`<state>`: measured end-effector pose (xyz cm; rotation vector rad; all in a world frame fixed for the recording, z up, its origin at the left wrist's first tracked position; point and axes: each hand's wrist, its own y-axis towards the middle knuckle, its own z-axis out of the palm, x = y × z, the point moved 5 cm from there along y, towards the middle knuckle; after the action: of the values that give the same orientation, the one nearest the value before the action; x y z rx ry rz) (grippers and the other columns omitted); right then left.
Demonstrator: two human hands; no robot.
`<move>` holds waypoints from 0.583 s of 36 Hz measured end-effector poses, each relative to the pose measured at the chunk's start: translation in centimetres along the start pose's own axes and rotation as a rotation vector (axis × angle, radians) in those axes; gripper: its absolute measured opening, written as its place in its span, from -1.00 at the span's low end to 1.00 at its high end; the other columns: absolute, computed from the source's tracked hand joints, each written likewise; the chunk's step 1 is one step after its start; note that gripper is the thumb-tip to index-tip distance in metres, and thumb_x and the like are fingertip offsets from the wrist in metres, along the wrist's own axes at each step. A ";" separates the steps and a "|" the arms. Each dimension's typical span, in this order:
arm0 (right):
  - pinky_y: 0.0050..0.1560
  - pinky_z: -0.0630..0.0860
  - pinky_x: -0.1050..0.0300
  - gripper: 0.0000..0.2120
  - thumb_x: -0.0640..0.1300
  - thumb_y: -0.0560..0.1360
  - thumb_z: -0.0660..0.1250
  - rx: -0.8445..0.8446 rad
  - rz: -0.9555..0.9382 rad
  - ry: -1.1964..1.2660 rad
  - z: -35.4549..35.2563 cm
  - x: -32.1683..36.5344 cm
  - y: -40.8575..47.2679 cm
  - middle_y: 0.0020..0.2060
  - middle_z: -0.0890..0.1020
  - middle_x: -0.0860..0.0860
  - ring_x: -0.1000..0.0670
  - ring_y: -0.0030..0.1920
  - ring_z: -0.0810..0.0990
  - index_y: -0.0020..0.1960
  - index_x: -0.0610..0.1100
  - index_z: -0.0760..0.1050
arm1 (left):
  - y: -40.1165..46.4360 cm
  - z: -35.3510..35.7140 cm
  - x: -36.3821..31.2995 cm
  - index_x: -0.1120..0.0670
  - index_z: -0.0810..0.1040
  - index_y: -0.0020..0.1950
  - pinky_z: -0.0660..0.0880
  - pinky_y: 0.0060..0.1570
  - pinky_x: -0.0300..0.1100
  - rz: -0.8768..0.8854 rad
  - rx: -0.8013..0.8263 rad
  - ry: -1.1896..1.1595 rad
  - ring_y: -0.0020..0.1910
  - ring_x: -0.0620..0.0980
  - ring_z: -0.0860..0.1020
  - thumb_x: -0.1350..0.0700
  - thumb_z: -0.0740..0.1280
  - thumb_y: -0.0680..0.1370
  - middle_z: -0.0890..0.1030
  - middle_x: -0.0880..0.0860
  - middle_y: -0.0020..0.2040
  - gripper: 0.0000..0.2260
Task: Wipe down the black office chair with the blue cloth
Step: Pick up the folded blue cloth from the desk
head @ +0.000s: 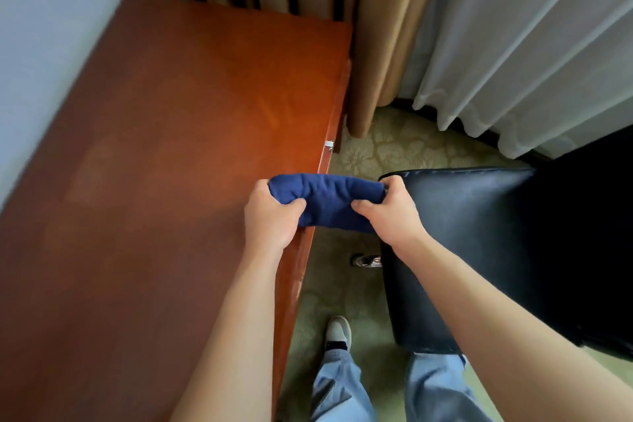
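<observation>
Both grips clenched on the blue cloth (327,202): left hand (270,216) wrapped round its left end with the thumb on the near side, right hand (390,212) grasping its right end, thumb pressing into the fabric. Cloth bunched into a thick roll, stretched level between the two hands, held in the air over the gap between the counter (171,164) and the black office chair (479,250). Left end above the counter's reddish-brown edge, right end just at the chair's upper left corner; whether touching the chair, cannot tell. Chair to the right, glossy black padding facing up and toward the camera, a bit of chrome (368,260) showing by its left side. Below, pale patterned carpet (394,144), light blue trouser legs (342,387) and one grey shoe (338,331). Beyond, tan curtains (376,27) beside white sheer curtains (531,44), grey wall (51,27) at left.
</observation>
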<state>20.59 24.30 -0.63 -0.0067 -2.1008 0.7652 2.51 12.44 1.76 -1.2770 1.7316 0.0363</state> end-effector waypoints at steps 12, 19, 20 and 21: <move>-0.40 0.39 0.17 -0.65 0.00 0.46 0.42 -0.139 -0.023 -0.107 -16.8 -3.2 5.7 -0.14 0.52 0.02 0.05 -0.23 0.52 0.02 -0.09 0.30 | -5.9 17.2 -13.7 0.04 0.56 0.15 0.41 -0.03 -0.19 0.299 0.132 0.205 0.09 0.00 0.57 0.03 0.46 0.45 0.61 -0.06 0.08 -0.70; -0.34 0.40 0.18 -0.69 0.00 0.46 0.40 -0.037 -0.007 -0.032 -22.4 -6.8 10.5 -0.09 0.57 0.04 0.07 -0.19 0.55 0.05 -0.08 0.34 | -6.5 26.4 -16.4 0.04 0.55 0.19 0.45 0.06 -0.11 0.317 0.079 0.294 0.14 0.02 0.53 -0.08 0.49 0.45 0.56 -0.04 0.13 -0.61; -0.30 0.44 0.15 -0.70 0.01 0.46 0.39 -0.028 0.002 -0.022 -22.7 -7.4 11.2 -0.09 0.57 0.04 0.06 -0.16 0.56 0.05 -0.08 0.34 | -6.4 27.4 -16.6 0.04 0.54 0.23 0.43 0.05 -0.12 0.321 0.078 0.308 0.14 0.02 0.52 -0.10 0.48 0.46 0.54 -0.04 0.14 -0.59; -0.25 0.49 0.12 -0.71 0.01 0.47 0.38 -0.019 0.016 -0.002 -23.0 -8.1 11.8 -0.08 0.58 0.05 0.04 -0.13 0.58 0.05 -0.07 0.35 | -6.1 28.4 -16.8 0.04 0.54 0.26 0.41 0.03 -0.14 0.320 0.088 0.316 0.14 0.01 0.51 -0.12 0.47 0.47 0.53 -0.05 0.14 -0.57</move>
<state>39.45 43.54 -2.95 -0.0337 -2.1118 0.7550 25.79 36.52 0.61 -0.9680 2.1729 -0.0588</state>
